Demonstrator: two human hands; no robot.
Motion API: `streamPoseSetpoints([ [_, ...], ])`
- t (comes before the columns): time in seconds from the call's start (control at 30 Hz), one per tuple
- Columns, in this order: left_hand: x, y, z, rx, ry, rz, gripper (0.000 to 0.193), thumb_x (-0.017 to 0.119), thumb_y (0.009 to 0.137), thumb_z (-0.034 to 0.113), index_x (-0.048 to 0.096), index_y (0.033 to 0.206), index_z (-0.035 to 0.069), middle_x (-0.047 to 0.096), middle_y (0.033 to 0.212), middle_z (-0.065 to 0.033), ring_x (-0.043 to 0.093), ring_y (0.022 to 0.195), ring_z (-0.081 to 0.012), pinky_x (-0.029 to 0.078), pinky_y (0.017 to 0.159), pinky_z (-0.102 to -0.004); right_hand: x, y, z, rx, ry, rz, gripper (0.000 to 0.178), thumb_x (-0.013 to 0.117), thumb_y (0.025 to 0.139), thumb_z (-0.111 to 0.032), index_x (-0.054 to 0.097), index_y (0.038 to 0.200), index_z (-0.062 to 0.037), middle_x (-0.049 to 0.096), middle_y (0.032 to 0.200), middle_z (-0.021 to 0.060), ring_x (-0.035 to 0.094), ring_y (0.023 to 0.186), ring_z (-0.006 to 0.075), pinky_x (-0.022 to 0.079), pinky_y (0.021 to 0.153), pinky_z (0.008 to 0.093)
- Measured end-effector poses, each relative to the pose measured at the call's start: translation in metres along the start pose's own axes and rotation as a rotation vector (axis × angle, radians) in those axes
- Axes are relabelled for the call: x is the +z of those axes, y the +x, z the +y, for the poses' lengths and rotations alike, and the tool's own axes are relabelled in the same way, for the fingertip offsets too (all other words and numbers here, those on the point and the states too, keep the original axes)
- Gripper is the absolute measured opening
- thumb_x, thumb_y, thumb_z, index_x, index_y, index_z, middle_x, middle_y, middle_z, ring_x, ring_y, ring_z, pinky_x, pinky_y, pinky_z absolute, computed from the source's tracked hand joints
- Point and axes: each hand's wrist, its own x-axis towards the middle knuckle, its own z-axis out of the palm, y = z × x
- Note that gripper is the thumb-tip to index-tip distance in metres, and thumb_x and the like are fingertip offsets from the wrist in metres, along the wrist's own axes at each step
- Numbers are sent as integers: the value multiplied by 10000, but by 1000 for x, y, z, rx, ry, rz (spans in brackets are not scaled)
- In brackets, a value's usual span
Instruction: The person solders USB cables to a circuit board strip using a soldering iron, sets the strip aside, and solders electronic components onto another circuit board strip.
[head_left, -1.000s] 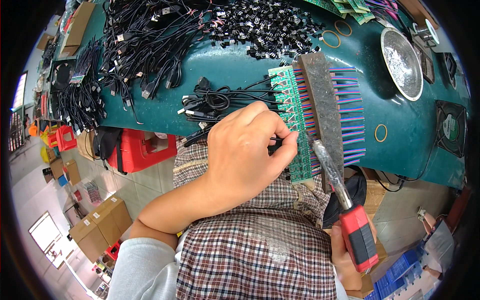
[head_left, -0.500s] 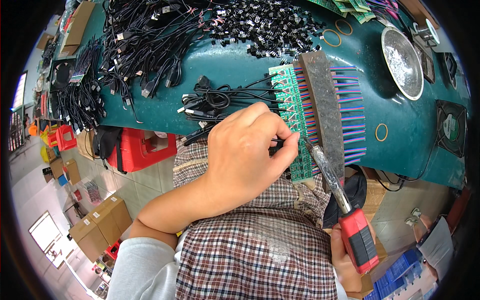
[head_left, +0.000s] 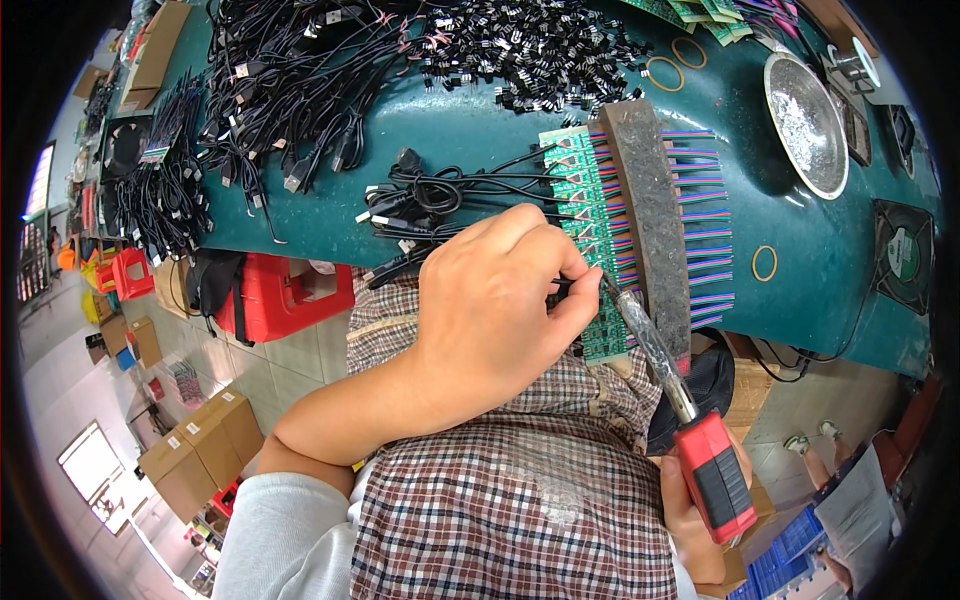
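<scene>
Pinching something thin at its fingertips, the left hand (head_left: pixel 495 305) rested curled over the near end of the green circuit board strip (head_left: pixel 590 235); what it held was hidden under the fingers, probably a black lead from the cable bundle (head_left: pixel 425 195) just beside it. The right hand (head_left: pixel 690 510) was closed around the red and black handle of the soldering iron (head_left: pixel 700 445), whose metal shaft ran up so that the tip met the strip right at the left fingertips.

That strip lay at the near edge of the green tabletop (head_left: pixel 470 130), pinned under a long dark weight bar (head_left: pixel 650 215), with coloured wires (head_left: pixel 705 225) fanning out to the right. It looked light, thin, stiff and fragile, likely to snap if bent, so it would be best gripped by its bare edges. The iron's shaft was probably hot, leaving only the insulated handle safe.
</scene>
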Motion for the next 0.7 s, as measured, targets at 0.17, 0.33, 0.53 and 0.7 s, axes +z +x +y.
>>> streamPoseSetpoints([
  [0.17,-1,2,1,10,-5,3,199,872,767,61,675,749,79,609,710,-23,623,593,-152,464,520,-294,-2,-16,0,100,15,40,248,803,702,54,616,859,8,638,758,144,643,619,271,499,555,327],
  [0.33,-1,1,2,11,4,5,197,871,763,58,675,749,81,604,707,-20,616,592,-150,461,522,-294,-2,-23,4,92,13,32,229,805,715,57,625,851,13,630,758,130,636,624,271,492,543,335],
  [0.53,-9,6,4,64,74,-12,194,869,781,71,679,748,89,603,708,-28,611,590,-149,456,520,-299,-2,-25,4,113,5,20,215,794,702,63,645,851,18,616,754,118,636,641,281,489,543,341],
  [0.7,-22,-2,9,-38,-5,-111,144,822,868,78,688,817,58,684,810,-52,623,592,-159,464,529,-308,-1,-15,2,99,16,46,211,789,698,59,646,849,17,614,759,117,629,635,282,486,544,348],
])
